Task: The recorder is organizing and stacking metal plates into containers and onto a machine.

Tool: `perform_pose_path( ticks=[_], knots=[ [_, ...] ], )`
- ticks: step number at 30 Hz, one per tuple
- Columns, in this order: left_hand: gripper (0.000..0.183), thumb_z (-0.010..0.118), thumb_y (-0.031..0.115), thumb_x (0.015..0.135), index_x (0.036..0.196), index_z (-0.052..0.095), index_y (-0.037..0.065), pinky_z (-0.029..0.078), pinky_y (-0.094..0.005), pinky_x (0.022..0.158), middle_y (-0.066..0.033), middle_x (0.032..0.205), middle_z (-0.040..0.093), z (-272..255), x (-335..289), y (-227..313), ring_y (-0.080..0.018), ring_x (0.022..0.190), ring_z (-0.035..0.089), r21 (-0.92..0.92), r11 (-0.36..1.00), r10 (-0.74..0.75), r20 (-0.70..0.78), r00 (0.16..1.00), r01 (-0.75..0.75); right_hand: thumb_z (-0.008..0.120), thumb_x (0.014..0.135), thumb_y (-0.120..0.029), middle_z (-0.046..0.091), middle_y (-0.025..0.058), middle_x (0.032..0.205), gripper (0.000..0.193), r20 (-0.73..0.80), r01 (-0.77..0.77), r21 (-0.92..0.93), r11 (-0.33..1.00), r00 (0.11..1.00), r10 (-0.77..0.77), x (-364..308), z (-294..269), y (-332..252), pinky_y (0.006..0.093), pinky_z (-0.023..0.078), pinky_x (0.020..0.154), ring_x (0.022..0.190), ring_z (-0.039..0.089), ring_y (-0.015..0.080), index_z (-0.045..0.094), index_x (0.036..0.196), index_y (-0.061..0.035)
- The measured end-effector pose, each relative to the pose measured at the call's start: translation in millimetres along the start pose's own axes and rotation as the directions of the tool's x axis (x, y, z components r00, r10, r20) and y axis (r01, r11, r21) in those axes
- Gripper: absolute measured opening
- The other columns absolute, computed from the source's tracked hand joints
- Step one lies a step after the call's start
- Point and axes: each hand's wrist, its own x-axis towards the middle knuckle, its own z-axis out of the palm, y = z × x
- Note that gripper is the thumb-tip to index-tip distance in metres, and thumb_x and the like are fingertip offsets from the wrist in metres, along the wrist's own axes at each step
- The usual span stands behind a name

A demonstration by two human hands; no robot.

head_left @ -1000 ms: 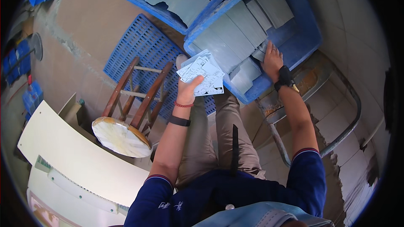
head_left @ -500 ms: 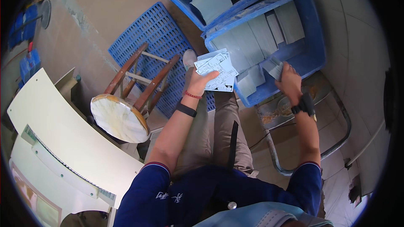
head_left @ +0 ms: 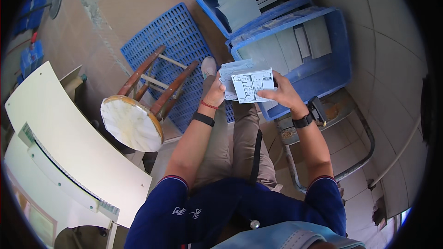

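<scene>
Both hands grip one stack of grey printed cards (head_left: 249, 85) above the lap: left hand (head_left: 214, 94) mostly hidden behind it, right hand (head_left: 281, 94) fingers pinching its edge. Blue crate (head_left: 339, 67) just beyond holds grey sheets, tipped wooden stool (head_left: 134, 120) on the tiled floor

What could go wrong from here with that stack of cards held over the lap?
The card stack is pinched only by both hands, left hand and right hand, in mid-air; loose cards might slip and fall to the floor. The wooden stool stands close beside the left elbow and might get knocked.
</scene>
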Motion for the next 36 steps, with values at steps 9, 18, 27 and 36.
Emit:
perform_pose_path(
  ticks=[9,18,27,36],
  knots=[
    [0.123,0.080,0.056,0.049,0.140,0.014,0.007,0.035,-0.0369,0.100,-0.0081,0.134,0.036,15.3,-11.8,20.1,-0.0221,0.125,0.035,-0.095,0.990,-0.102,0.064,0.993,0.108,0.070,0.064,-0.019,0.049,0.0180,0.119,0.080,0.006,0.103,0.146,0.984,0.994,-0.105,19.5,57.6,26.5,0.0342,0.034,0.097,0.112,0.047,0.0273,0.029,0.129,0.0046],
    [0.122,0.086,0.036,0.049,0.140,0.011,0.004,0.027,-0.0355,0.104,-0.0121,0.133,0.034,45.0,-17.2,35.0,-0.0238,0.127,0.032,-0.048,0.996,-0.075,-0.037,0.996,0.073,0.079,0.059,-0.021,0.041,0.0171,0.129,0.108,0.034,-0.042,0.417,0.908,0.999,0.031,21.1,45.7,37.5,0.0335,0.024,0.105,0.124,0.035,0.0241,0.010,0.136,0.0098],
    [0.078,0.075,0.020,0.065,0.128,0.033,0.003,0.041,-0.0343,0.094,-0.0085,0.116,0.050,53.7,-13.8,43.5,-0.0200,0.111,0.049,-0.144,0.987,-0.071,0.057,0.996,0.079,0.079,0.057,-0.018,0.043,0.0118,0.126,0.098,0.187,0.003,0.505,0.863,0.976,-0.113,22.8,51.9,35.3,0.0341,0.027,0.103,0.120,0.038,0.0219,0.022,0.134,0.0018],
    [0.066,0.075,0.021,0.068,0.123,0.042,0.006,0.041,-0.0344,0.093,-0.0082,0.114,0.053,97.7,-145.0,47.6,-0.0182,0.108,0.050,-0.187,0.982,-0.037,-0.107,0.994,0.016,0.068,0.069,-0.013,0.048,0.0116,0.125,0.072,0.303,-0.120,0.396,0.910,0.953,-0.006,-76.2,106.8,-3.5,0.0351,0.037,0.097,0.116,0.046,0.0240,0.035,0.130,0.0019]
  ],
)
